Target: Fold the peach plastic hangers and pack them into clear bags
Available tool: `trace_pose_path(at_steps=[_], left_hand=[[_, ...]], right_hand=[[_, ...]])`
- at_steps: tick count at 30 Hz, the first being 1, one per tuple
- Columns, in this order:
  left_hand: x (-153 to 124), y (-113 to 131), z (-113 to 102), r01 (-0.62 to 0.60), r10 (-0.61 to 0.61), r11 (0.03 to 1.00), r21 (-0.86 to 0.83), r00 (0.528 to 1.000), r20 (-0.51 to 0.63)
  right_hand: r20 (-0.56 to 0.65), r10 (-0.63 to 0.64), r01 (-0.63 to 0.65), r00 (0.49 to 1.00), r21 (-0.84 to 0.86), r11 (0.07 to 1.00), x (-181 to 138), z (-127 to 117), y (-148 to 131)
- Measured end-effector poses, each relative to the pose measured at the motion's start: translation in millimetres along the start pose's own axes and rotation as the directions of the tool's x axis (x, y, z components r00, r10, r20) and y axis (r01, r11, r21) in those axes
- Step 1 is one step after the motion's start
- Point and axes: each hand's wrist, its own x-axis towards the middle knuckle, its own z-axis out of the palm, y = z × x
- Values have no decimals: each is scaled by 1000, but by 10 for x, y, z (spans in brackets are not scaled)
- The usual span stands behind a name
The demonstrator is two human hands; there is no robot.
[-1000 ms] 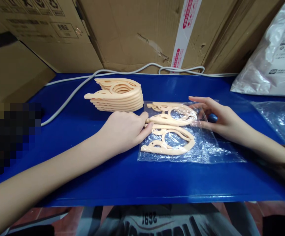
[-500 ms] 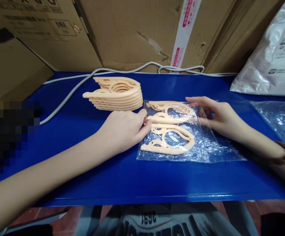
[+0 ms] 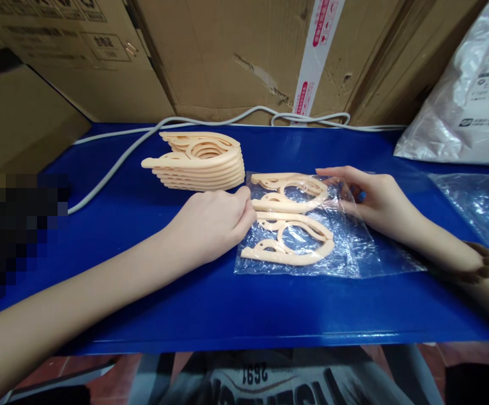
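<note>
Two peach plastic folding hangers (image 3: 290, 225) lie side by side in a clear plastic bag (image 3: 345, 253) on the blue table (image 3: 227, 304). My left hand (image 3: 212, 222) rests at the bag's left edge, fingers curled and pinched on the end of the upper hanger. My right hand (image 3: 371, 199) lies at the bag's right side, fingers stretched over the film and touching it by the upper hanger's far end. A stack of several more peach hangers (image 3: 197, 160) stands just behind my left hand.
Cardboard boxes (image 3: 227, 56) line the back of the table, with a white cable (image 3: 117, 163) running along them. A white plastic sack (image 3: 467, 101) sits at the back right and more clear bags (image 3: 480, 208) lie at the right edge.
The upper hanger has slid a little further into the bag, and both hands shifted slightly with it. The stack has not moved.
</note>
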Motion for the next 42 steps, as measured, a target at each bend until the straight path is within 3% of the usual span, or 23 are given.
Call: trace_pose_path(at_steps=[7,12,15,19,22,24,27,29,33,42], left_hand=[[-4,-19,29,-9,8,999,-47,1000,-28],[5,8,-22,16,-14,998,-55,1000,27],[-14,26,-59,27,-28,999,33,999,27],[-100,2,-157,16,15,978,208,988,-151],[-159,-89,-273,17,57,981,192,926,-373],[-154,-182,-338,80,6,984,162,882,-471],[-71,-334,-368,185,-71,968,170,851,-520],[8,-416,-339,198,-83,962,190,870,-486],[123,-513,-244,162,-118,980,119,942,-313],[156,-515,-254,169,-124,963,212,970,-208]], right_hand=[[-16,1,-1,1000,-31,1000,-1,10,-8],[-24,-3,2,1000,-51,999,-11,27,-6],[-14,-5,4,1000,-62,998,-21,18,-20],[2,6,-6,1000,-81,997,-59,-42,-34],[-40,3,-5,999,-64,998,-95,-103,-7],[-91,1,-7,996,-65,998,-111,-142,13],[-145,19,-30,989,-76,997,-119,-197,25],[-154,27,-40,988,-82,996,-119,-228,22],[-163,7,-21,987,-85,996,-119,-265,21],[-118,15,-23,993,-67,997,-128,-275,-11]])
